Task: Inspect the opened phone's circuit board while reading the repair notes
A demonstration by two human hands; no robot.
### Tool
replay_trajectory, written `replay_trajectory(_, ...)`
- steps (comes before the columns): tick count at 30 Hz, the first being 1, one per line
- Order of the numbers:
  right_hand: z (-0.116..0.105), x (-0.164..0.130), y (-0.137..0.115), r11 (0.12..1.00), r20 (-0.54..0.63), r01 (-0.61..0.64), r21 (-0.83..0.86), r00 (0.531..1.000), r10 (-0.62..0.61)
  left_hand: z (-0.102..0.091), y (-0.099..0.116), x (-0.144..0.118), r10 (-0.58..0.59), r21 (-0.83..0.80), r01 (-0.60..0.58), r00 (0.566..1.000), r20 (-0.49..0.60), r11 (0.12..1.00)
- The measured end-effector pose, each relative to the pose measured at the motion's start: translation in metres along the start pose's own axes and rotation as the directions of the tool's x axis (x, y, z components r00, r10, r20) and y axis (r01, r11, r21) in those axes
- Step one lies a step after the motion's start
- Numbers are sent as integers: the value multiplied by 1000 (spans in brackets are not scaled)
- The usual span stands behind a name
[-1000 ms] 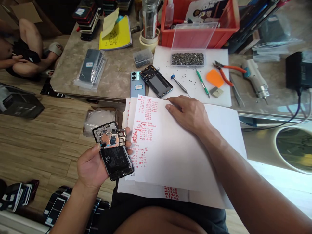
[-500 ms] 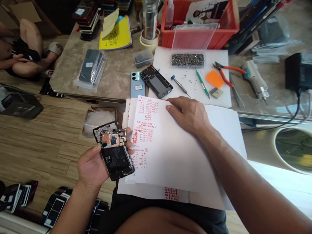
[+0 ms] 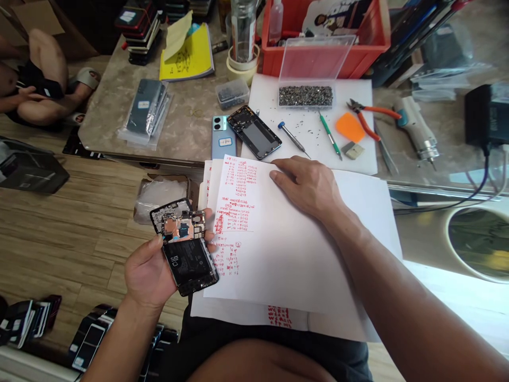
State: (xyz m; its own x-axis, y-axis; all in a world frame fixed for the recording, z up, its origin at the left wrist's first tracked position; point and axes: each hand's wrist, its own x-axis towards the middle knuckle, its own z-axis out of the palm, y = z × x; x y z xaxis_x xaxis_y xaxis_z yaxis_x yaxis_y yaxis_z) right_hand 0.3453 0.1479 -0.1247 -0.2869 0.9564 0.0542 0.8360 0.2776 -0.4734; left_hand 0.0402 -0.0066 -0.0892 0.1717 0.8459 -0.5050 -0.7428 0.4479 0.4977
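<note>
In my left hand is an opened smartphone, its black battery showing. A copper-coloured circuit board lies across its upper part, and my thumb is at the board's left edge. The fingers come round from behind on the right side. My right hand lies on the upper part of a stack of white papers, fingers stretched toward the left. Red handwriting runs down the left side of the top sheet. Just beyond the papers are a black phone housing and a blue phone with a label.
On a white mat lie a blue-capped screwdriver, a green tool, orange-handled cutters and a box of small screws. A red bin stands behind; an electric screwdriver lies right. Another person sits at the left.
The whole view has shifted very slightly. Both hands hold nearly the same position, the left with the opened smartphone and the right on the papers.
</note>
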Motion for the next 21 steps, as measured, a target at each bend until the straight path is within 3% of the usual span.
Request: replay_trajectory(21, 0, -1, 0, 1000, 1, 6, 7, 1000, -7, 2, 0, 0, 13, 14, -12, 999, -30, 1000)
